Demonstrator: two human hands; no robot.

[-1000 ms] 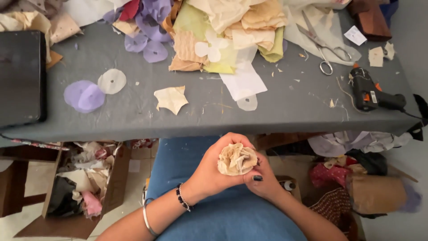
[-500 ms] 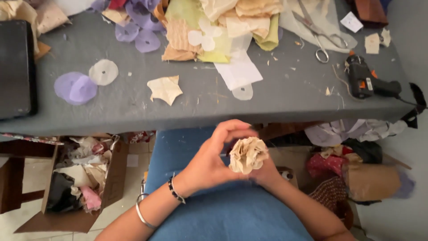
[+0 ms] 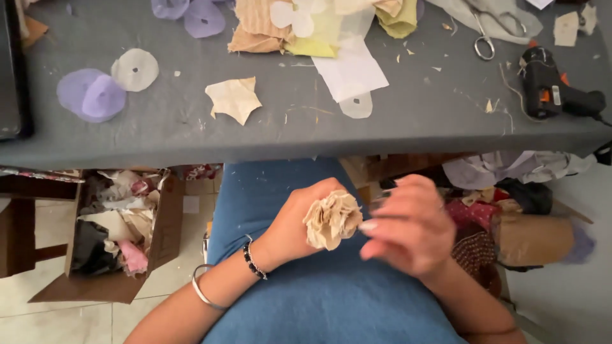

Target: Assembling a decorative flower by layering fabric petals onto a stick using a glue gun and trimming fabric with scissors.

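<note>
Flower [image 3: 333, 219] of beige fabric, ruffled and layered, is sitting in the left hand [image 3: 298, 223], whose fingers are curling closed around its back, over the blue lap [image 3: 306, 293] and below the table edge. Right hand [image 3: 408, 226] is hovering just beside the flower, blurred, its fingers loosely spread and holding nothing that can be seen; one fingertip is nearly touching the petals. A dark bead bracelet [image 3: 254, 262] and a silver bangle [image 3: 203, 290] are circling the left wrist. Outward, a cardboard box [image 3: 121, 245] of fabric scraps is standing on the floor to the left, and more bundled cloth [image 3: 510, 210] is lying to the right. Above, the grey table [image 3: 280, 127] is carrying a beige cut piece [image 3: 234, 97], purple discs [image 3: 90, 97], a cream disc [image 3: 134, 69], a white sheet [image 3: 352, 71], a pile of cloth [image 3: 299, 22], scissors [image 3: 486, 35] and a black glue gun [image 3: 554, 94] at the right end.
</note>
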